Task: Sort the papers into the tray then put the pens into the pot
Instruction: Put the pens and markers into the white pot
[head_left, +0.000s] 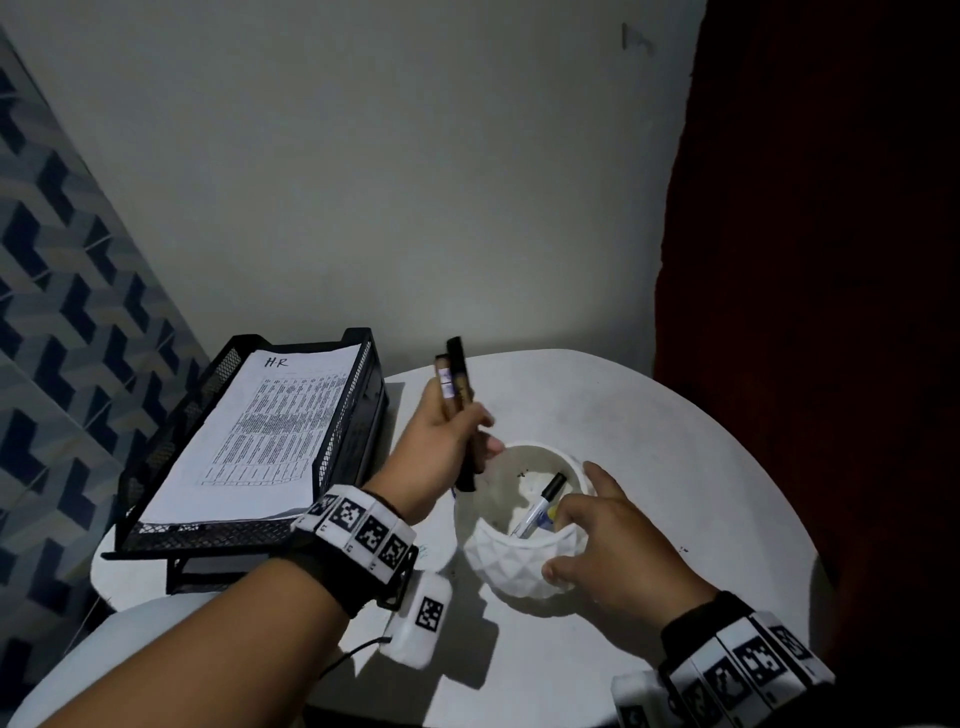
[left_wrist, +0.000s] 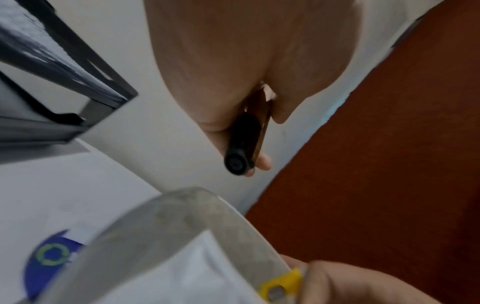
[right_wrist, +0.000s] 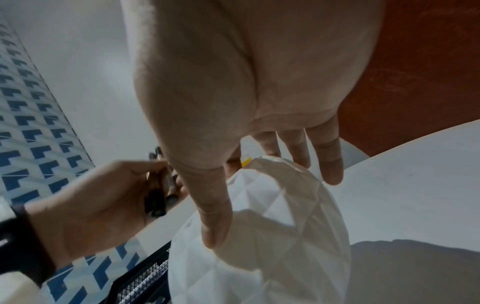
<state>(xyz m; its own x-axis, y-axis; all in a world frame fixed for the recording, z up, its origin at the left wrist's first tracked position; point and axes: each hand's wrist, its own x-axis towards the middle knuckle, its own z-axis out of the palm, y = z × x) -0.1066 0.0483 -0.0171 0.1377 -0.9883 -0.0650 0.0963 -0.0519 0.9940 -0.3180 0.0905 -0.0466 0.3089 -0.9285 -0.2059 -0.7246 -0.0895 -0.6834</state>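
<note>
Starting at the left, we see the black mesh tray (head_left: 332, 457) standing at the left edge of the round white surface (head_left: 649, 415), its near corner hanging over the rim; the papers (head_left: 249, 441) lie stacked flat in its top tier, the upper sheet marked "HR". A lower tier sits beneath it, and we cannot tell what that holds. Between the tray and the pot runs a narrow strip of bare surface, and above it our left hand (head_left: 441, 441) grasps two dark pens (head_left: 460, 395), fingers curled round their barrels, the pens standing steeply with their lower ends just over the pot's left rim. In the left wrist view the butt of one pen (left_wrist: 237, 162) points at the camera. The white faceted pot (head_left: 519, 566) rests near the middle of the surface, and inside it a marker (head_left: 540, 506) with a black cap leans against the near wall, with something yellow beside it. Our right hand (head_left: 608, 540) cups the pot's right side, thumb on the near wall and fingers bent loosely over the rim; we cannot tell whether the fingertips pinch the marker. Right of the pot the surface lies bare out to its curved edge, and a dark red curtain (head_left: 831, 260) hangs close behind that side.
</note>
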